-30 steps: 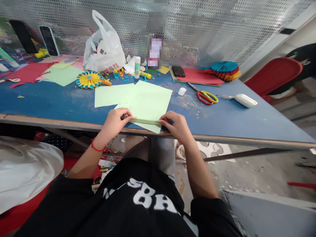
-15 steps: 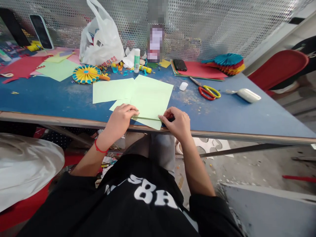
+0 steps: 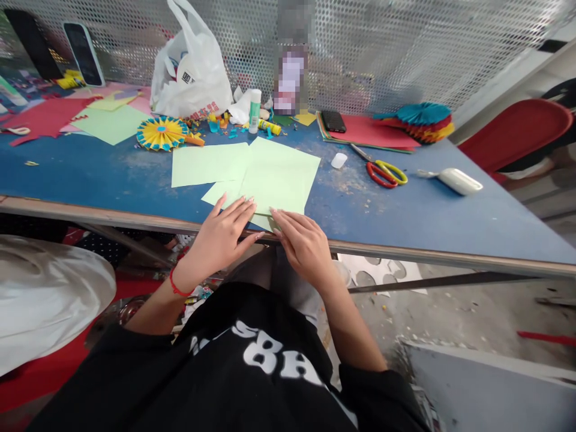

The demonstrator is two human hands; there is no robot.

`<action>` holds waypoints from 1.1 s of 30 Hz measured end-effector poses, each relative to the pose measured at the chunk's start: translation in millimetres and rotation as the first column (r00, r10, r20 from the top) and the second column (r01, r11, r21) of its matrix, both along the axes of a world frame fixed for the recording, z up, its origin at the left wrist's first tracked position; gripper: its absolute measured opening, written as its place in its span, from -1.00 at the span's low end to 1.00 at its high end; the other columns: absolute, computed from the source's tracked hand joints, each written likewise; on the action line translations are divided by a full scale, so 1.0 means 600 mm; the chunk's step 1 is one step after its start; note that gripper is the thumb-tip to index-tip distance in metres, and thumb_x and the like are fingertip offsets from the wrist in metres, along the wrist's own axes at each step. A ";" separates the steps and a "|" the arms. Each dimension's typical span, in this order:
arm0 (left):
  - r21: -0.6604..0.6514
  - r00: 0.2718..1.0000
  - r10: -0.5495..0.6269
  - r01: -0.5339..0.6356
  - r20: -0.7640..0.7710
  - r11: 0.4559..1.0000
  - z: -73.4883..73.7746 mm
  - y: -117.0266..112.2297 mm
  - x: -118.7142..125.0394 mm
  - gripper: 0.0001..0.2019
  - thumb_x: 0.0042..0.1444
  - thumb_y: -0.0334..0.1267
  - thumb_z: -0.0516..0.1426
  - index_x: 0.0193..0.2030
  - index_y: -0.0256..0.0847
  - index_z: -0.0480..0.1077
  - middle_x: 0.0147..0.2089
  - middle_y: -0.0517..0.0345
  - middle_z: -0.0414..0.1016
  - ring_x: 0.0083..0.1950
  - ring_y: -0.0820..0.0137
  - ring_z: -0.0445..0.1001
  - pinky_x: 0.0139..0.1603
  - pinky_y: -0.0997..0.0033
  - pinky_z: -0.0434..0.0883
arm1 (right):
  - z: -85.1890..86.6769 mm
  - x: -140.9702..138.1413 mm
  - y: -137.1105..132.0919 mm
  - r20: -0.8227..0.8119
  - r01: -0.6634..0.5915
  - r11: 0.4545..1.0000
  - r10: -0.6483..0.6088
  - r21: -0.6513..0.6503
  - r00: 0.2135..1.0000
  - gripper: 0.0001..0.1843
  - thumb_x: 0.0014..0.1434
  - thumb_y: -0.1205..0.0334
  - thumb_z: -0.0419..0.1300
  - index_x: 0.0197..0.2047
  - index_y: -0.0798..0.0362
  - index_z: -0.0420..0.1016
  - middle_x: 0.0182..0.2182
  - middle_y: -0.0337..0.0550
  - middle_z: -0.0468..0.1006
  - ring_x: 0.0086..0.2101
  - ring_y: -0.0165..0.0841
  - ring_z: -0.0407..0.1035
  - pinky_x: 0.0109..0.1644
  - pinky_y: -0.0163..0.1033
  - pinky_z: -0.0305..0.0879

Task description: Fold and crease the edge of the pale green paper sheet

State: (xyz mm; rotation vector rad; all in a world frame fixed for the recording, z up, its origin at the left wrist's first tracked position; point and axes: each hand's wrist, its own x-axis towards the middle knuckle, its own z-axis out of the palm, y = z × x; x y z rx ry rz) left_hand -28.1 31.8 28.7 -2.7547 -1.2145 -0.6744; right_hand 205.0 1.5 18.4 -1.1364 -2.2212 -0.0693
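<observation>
A pale green sheet of paper (image 3: pixel 281 174) lies near the table's front edge, with a narrow fold along its near side. My left hand (image 3: pixel 227 228) rests flat on the left end of that fold, fingers stretched out. On the right end lies my right hand (image 3: pixel 306 243), its fingers extended and pressing down on the paper. Neither hand grips anything. Another pale green sheet (image 3: pixel 207 163) sits to the left, partly beneath the folded one. More green paper shows under the fold, mostly hidden by my hands.
Beyond the paper stand a glue stick (image 3: pixel 254 111) and a white plastic bag (image 3: pixel 193 78). A yellow-and-blue paper rosette (image 3: pixel 162 132) lies left. Scissors (image 3: pixel 382 171), a white cap (image 3: pixel 339 160) and a white pouch (image 3: pixel 456 180) lie right. A phone (image 3: pixel 333 121) rests on red paper (image 3: pixel 378 132).
Both hands have gone from pinching the folded edge with fingertips to lying flat over it. My right hand has shifted left, closer to my left hand.
</observation>
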 end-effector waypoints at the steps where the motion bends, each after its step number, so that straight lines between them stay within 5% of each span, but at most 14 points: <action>1: 0.006 1.000 -0.001 0.002 -0.009 1.000 -0.002 0.001 0.000 -0.37 0.55 0.05 -0.02 0.48 -0.47 0.30 0.50 -0.29 0.37 0.56 0.01 0.32 0.65 -0.22 0.04 | -0.001 0.000 0.000 -0.005 0.009 1.000 -0.009 0.001 1.000 -0.49 0.55 0.28 0.02 0.48 0.06 0.36 0.27 0.04 0.61 0.26 -0.14 0.49 0.31 0.03 0.43; 7: 0.025 0.996 0.030 -0.028 -0.082 0.999 -0.005 0.011 0.003 -0.26 0.49 0.16 0.05 0.51 -0.48 0.27 0.51 -0.32 0.36 0.50 -0.04 0.37 0.60 -0.14 0.17 | -0.001 -0.007 -0.003 0.111 0.086 0.996 -0.086 0.003 0.990 -0.49 0.58 0.17 -0.02 0.45 0.18 0.40 0.32 0.05 0.56 0.30 -0.14 0.45 0.37 0.01 0.41; 11: -0.029 0.997 -0.054 0.052 -0.055 0.998 0.015 0.035 -0.009 -0.30 0.49 0.17 0.04 0.45 -0.43 0.37 0.46 -0.31 0.42 0.42 -0.09 0.43 0.54 -0.23 0.19 | 0.001 -0.013 -0.005 0.109 0.121 0.993 -0.119 -0.010 0.987 -0.46 0.59 0.12 -0.04 0.45 0.21 0.40 0.31 0.06 0.57 0.27 -0.11 0.45 0.34 0.03 0.42; 14: -0.153 0.990 -0.103 0.118 0.099 0.981 0.034 0.064 -0.021 -0.56 0.54 0.00 0.05 0.23 -0.28 0.55 0.27 -0.14 0.60 0.29 0.06 0.52 0.39 -0.04 0.36 | 0.003 -0.010 -0.001 0.057 0.121 0.991 -0.118 -0.055 0.991 -0.48 0.59 0.12 -0.05 0.42 0.16 0.45 0.30 -0.03 0.59 0.25 -0.11 0.45 0.34 0.03 0.41; 17: -0.301 0.962 0.026 0.059 0.271 0.952 0.045 0.092 -0.024 -0.81 0.39 -0.12 0.26 -0.09 -0.22 0.58 -0.02 0.02 0.61 -0.05 0.25 0.57 0.04 0.23 0.46 | 0.004 -0.005 0.007 0.003 0.110 0.990 -0.110 -0.088 0.994 -0.48 0.59 0.12 -0.05 0.39 0.16 0.49 0.25 -0.04 0.63 0.21 -0.11 0.46 0.32 0.04 0.43; 20: -0.400 0.941 0.087 0.054 0.327 0.915 0.046 0.110 -0.020 -0.79 0.24 -0.16 0.39 -0.25 -0.20 0.51 -0.19 0.13 0.51 -0.22 0.35 0.46 -0.14 0.33 0.40 | 0.004 -0.001 0.014 -0.005 0.097 0.992 -0.098 -0.084 0.995 -0.49 0.59 0.12 -0.05 0.38 0.17 0.51 0.23 -0.04 0.65 0.18 -0.11 0.46 0.31 0.06 0.44; 33: -0.357 0.936 0.080 0.051 0.342 0.933 0.032 0.115 -0.017 -0.77 0.23 -0.21 0.41 -0.29 -0.17 0.46 -0.26 0.18 0.45 -0.24 0.37 0.46 -0.17 0.34 0.41 | -0.018 0.004 0.016 0.048 0.102 0.992 -0.106 0.078 0.993 -0.55 0.56 0.21 0.04 0.38 0.09 0.51 0.25 -0.15 0.64 0.16 -0.16 0.49 0.22 -0.02 0.50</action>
